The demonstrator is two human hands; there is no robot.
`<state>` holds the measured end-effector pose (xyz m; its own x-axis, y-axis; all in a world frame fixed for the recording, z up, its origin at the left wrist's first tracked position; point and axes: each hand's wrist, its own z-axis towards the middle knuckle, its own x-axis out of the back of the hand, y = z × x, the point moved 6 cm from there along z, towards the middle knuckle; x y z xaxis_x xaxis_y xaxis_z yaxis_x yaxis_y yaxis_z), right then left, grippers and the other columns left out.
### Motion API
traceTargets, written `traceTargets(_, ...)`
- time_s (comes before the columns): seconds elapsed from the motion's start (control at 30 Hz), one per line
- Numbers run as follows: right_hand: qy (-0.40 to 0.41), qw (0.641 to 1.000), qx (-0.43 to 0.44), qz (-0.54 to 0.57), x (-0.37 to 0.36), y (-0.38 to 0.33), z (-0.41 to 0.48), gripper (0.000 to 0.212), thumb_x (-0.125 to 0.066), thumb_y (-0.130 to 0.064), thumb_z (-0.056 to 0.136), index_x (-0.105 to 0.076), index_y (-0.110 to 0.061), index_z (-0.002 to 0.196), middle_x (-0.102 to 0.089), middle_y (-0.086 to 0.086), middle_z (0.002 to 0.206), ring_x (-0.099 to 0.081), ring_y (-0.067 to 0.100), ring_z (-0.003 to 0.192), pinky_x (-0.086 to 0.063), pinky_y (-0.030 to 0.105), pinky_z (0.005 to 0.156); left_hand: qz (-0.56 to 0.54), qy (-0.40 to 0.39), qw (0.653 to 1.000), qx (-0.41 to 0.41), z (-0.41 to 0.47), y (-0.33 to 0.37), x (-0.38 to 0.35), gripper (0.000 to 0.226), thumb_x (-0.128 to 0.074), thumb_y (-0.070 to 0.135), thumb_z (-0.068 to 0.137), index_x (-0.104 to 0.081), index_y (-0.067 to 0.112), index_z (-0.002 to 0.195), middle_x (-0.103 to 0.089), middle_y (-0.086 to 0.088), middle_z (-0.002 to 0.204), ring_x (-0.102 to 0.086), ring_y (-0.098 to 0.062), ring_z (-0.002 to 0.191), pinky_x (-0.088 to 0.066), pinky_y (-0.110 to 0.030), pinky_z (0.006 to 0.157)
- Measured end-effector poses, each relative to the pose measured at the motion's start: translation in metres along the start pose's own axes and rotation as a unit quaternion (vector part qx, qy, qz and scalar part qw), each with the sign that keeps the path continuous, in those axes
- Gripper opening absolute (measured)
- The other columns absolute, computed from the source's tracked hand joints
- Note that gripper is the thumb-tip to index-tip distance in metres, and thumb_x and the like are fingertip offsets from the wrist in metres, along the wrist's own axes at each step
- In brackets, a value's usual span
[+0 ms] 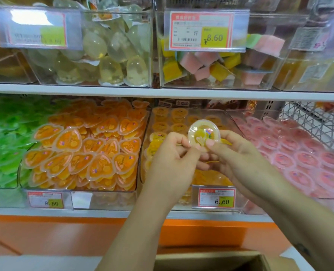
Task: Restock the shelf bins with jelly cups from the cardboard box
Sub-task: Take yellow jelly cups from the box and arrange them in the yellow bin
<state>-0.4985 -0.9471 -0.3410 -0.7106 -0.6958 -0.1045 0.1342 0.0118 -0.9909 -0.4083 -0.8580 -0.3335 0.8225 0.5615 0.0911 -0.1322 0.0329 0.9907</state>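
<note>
1 round jelly cup [203,134] held above the clear bin [225,114] of yellow cups, lower shelf [64,212]. Left hand [170,153] fingers pinch its left edge; right hand [234,159] thumb on lid, fingers curled beneath. 1 cardboard box [211,261] below

The bottom edge cuts off the brown cardboard box [207,261]. The upper-left red-framed price label [37,28] is unreadably blurred. The left hand [170,159] and right hand [234,155] cover the lower rim of the round yellow jelly cup [203,133].

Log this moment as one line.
left hand: pinches jelly cup | right hand: holds jelly cup | position: over yellow-cup bin
</note>
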Motion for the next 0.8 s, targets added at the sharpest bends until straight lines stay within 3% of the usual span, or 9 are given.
traceTargets(0.1, 0.010, 0.995, 0.023, -0.093, 0.007, -0.006, 0.019, 0.010, -0.057, -0.007, 0.090, -0.063, -0.012, 0.097, -0.067, 0.004, 0.067, -0.061, 0.013, 0.062, -0.052, 0.027, 0.062, 0.139, 0.062, 0.987, -0.050, 0.002, 0.003, 0.017, 0.008, -0.058, 0.023, 0.090, -0.053, 0.026, 0.085, -0.068, 0.009, 0.081, -0.065, -0.006, 0.070, -0.053, -0.026, 0.063)
traceTargets(0.17, 0.052, 0.975, 0.047, -0.210, 0.020, -0.012, 0.043, 0.008, -0.060, -0.012, 0.090, -0.064, -0.007, 0.096, -0.067, 0.006, 0.069, -0.061, 0.015, 0.063, -0.051, 0.031, 0.062, 0.267, 0.129, 0.951, -0.086, 0.004, 0.004, 0.037, 0.002, -0.055, 0.028, 0.091, -0.056, 0.031, 0.091, -0.063, 0.015, 0.086, -0.060, -0.002, 0.077, -0.054, -0.032, 0.067)
traceTargets(0.27, 0.098, 0.905, 0.074, -0.408, 0.033, -0.019, 0.092, 0.015, -0.057, -0.017, 0.090, -0.065, -0.010, 0.101, -0.066, 0.008, 0.080, -0.060, 0.023, 0.075, -0.046, 0.026, 0.062, 0.393, 0.196, 0.892, -0.108, 0.005, 0.000, 0.061, 0.014, -0.053, 0.030, 0.092, -0.059, 0.030, 0.104, -0.060, 0.014, 0.105, -0.055, -0.012, 0.099, -0.047, -0.037, 0.082)
traceTargets(0.33, 0.102, 0.841, 0.046, -0.530, 0.035, -0.017, 0.121, 0.024, -0.051, -0.016, 0.093, -0.063, -0.008, 0.113, -0.064, 0.016, 0.107, -0.059, 0.029, 0.099, -0.046, 0.028, 0.078, 0.437, 0.177, 0.878, -0.079, 0.011, -0.011, 0.064, 0.022, -0.053, 0.030, 0.092, -0.060, 0.030, 0.113, -0.056, 0.010, 0.118, -0.049, -0.016, 0.111, -0.041, -0.037, 0.089)
traceTargets(0.37, 0.097, 0.830, 0.022, -0.549, 0.036, -0.013, 0.132, 0.028, -0.049, -0.017, 0.095, -0.060, -0.005, 0.117, -0.061, 0.018, 0.118, -0.056, 0.032, 0.108, -0.044, 0.031, 0.087, 0.449, 0.161, 0.877, -0.061, 0.013, -0.016, 0.063, 0.026, -0.053, 0.031, 0.092, -0.059, 0.030, 0.117, -0.054, 0.009, 0.122, -0.046, -0.017, 0.114, -0.040, -0.037, 0.091)
traceTargets(0.4, 0.092, 0.826, 0.002, -0.556, 0.038, -0.008, 0.142, 0.029, -0.047, -0.018, 0.096, -0.059, -0.003, 0.118, -0.058, 0.019, 0.122, -0.055, 0.033, 0.110, -0.044, 0.034, 0.089, 0.455, 0.147, 0.877, -0.046, 0.015, -0.020, 0.062, 0.028, -0.052, 0.032, 0.092, -0.058, 0.030, 0.119, -0.052, 0.009, 0.125, -0.045, -0.017, 0.117, -0.040, -0.038, 0.094)
traceTargets(0.5, 0.075, 0.816, -0.022, -0.573, 0.044, 0.005, 0.158, 0.027, -0.046, -0.020, 0.096, -0.059, -0.004, 0.113, -0.061, 0.018, 0.117, -0.052, 0.023, 0.090, -0.038, 0.030, 0.073, 0.461, 0.140, 0.875, -0.039, 0.018, -0.023, 0.060, 0.030, -0.052, 0.033, 0.092, -0.057, 0.030, 0.121, -0.050, 0.008, 0.125, -0.046, -0.018, 0.116, -0.039, -0.041, 0.096)
traceTargets(0.67, 0.062, 0.838, -0.051, -0.540, 0.052, 0.015, 0.175, 0.026, -0.048, -0.018, 0.096, -0.061, -0.004, 0.114, -0.062, 0.019, 0.117, -0.052, 0.021, 0.087, -0.041, 0.027, 0.062, 0.464, 0.151, 0.871, -0.055, 0.020, -0.025, 0.062, 0.029, -0.052, 0.033, 0.091, -0.057, 0.030, 0.120, -0.050, 0.010, 0.122, -0.049, -0.017, 0.111, -0.041, -0.040, 0.093)
traceTargets(0.8, 0.079, 0.874, -0.035, -0.478, 0.054, 0.016, 0.177, 0.028, -0.053, -0.016, 0.093, -0.060, -0.004, 0.118, -0.062, 0.017, 0.117, -0.056, 0.023, 0.091, -0.044, 0.028, 0.070, 0.465, 0.155, 0.870, -0.062, 0.021, -0.026, 0.061, 0.029, -0.052, 0.033, 0.091, -0.058, 0.030, 0.119, -0.051, 0.010, 0.120, -0.050, -0.017, 0.109, -0.041, -0.040, 0.093)
